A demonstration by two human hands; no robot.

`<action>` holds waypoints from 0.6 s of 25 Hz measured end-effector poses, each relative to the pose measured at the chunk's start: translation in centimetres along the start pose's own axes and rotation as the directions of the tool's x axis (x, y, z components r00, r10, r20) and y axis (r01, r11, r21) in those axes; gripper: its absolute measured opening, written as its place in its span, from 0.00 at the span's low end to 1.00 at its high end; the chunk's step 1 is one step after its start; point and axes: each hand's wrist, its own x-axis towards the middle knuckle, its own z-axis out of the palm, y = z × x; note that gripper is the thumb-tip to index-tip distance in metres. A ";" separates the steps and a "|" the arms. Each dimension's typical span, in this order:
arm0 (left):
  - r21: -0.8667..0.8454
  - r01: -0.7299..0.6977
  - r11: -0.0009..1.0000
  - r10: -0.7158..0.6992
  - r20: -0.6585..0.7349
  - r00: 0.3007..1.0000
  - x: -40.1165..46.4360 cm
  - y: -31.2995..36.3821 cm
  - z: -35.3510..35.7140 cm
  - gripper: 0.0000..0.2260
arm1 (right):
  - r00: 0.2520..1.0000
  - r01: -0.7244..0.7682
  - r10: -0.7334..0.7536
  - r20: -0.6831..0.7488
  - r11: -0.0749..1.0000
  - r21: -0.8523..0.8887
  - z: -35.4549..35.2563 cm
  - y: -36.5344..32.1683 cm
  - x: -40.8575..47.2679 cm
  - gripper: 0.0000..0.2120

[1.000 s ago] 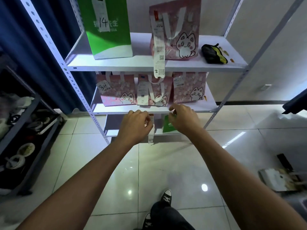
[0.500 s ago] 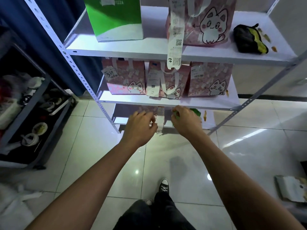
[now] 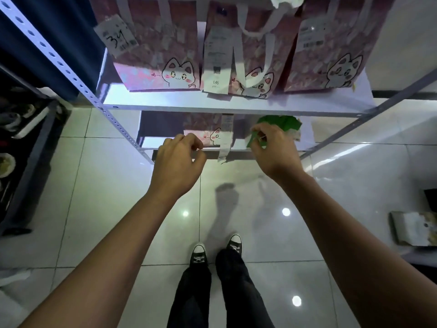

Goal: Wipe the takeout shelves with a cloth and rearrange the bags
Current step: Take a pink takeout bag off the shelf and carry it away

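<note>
Two bags are sitting on the low shelf [image 3: 153,143], and both hands are now working at them, having dropped over the last second from the level of the middle shelf [image 3: 236,106] as the view has tipped downward. The right hand [image 3: 274,152] is pinching the near edge of the green bag [image 3: 281,125] between thumb and fingers, which it was only reaching for a moment ago; the left hand [image 3: 179,159] is curling its fingers at the near lower corner of the pink bag [image 3: 205,133], though whether it is actually gripping paper I cannot tell. That suggests the rearranging of the low shelf is beginning, with no cloth in view. The pink bag is standing upright near the shelf's middle, printed with a cat face, and a long receipt [image 3: 224,140] is hanging from it past the shelf edge. The green bag is lying crumpled just right of it. Farther up, three more pink cat bags [image 3: 250,55] are lining the middle shelf side by side. Glossy floor tiles [image 3: 106,185] are reflecting lights around the person's dark shoes [image 3: 217,250].
</note>
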 end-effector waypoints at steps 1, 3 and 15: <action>-0.022 0.003 1.000 -0.003 -0.002 1.000 0.3 -1.3 1.5 0.06 | 1.000 0.008 -0.008 -0.002 1.000 0.009 1.7 0.8 0.5 0.12; -0.047 0.015 0.999 -0.015 0.014 1.000 0.8 -4.0 5.0 0.06 | 0.999 0.034 -0.033 -0.025 0.999 0.043 5.5 2.8 1.5 0.11; -0.158 0.089 0.983 -0.091 -0.005 0.996 3.6 -16.9 25.0 0.06 | 0.990 0.024 -0.007 -0.138 0.993 0.119 23.7 17.2 6.9 0.15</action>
